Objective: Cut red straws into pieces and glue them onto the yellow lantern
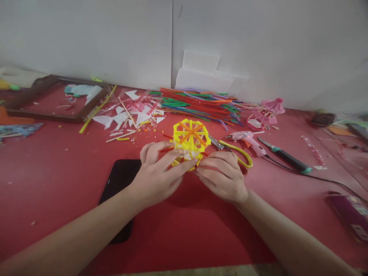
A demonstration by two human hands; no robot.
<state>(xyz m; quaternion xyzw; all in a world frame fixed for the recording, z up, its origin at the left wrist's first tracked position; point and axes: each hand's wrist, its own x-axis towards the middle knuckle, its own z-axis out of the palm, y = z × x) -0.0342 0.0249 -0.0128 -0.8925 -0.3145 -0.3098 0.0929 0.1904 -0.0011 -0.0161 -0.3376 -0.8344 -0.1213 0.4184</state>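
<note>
Btwn L/R hands (159,174) (224,176), yel. frame (191,133)

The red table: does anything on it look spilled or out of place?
Yes: white scraps and thin sticks lie strewn over the red table beyond the left hand. They look messy beside the coloured stems, which lie roughly gathered in one pile. Nothing looks clearly broken.

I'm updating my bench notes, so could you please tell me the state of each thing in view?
Yellow model: held by left hand and right hand.
Phone: flat, screen dark.
Scissors: lying down, partly hidden; open or shut unclear.
Glue gun: on its side.
Green-and-black tool: lying down, metal tip bare.
Pipe cleaners: loosely heaped.
White scraps: scattered.
White sheets: propped upright.
</note>
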